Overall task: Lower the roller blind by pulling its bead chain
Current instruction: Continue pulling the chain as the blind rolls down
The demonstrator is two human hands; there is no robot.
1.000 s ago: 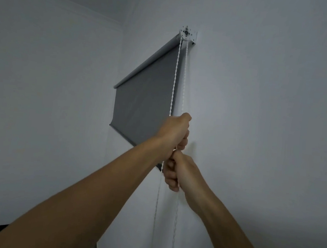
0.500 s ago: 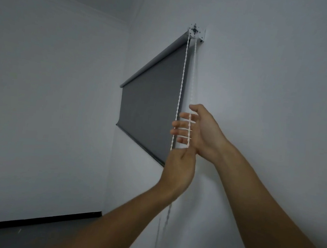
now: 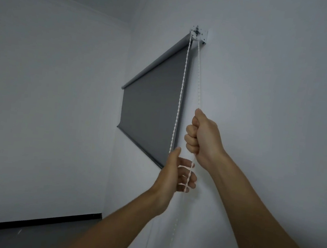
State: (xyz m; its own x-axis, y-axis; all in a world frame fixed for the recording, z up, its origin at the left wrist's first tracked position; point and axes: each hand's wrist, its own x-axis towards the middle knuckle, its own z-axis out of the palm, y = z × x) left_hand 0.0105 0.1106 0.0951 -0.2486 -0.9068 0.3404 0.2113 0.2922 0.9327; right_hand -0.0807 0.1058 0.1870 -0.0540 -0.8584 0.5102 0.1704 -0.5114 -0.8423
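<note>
Your left fingers (image 3: 187, 174) are spread and loosely curled, with the near strand of the bead chain (image 3: 198, 79) running down across them but not pinched; the left hand (image 3: 173, 174) sits low, just below the blind's bottom bar (image 3: 136, 143). Left of it hangs the other strand, straight and untouched. Moving right, your right hand (image 3: 203, 137) is a closed fist clamped on the near strand, higher up and close to the wall (image 3: 271, 94). The grey roller blind (image 3: 152, 110) is only partly down, its bottom bar well above the floor, so most of the lowering is probably left to do.

Risks from here: the right hand's strand slants off the bracket (image 3: 198, 34) at an angle, and a pull away from the vertical could make the beads skip or jam in the clutch. If the left hand closes on the far strand by mistake, the two pulls would fight each other. A hard yank could strain the bracket fixing.

You cannot see the window behind the fabric, the chain's lower loop, which fades into blur below your forearms, or the blind's far end clearly.
</note>
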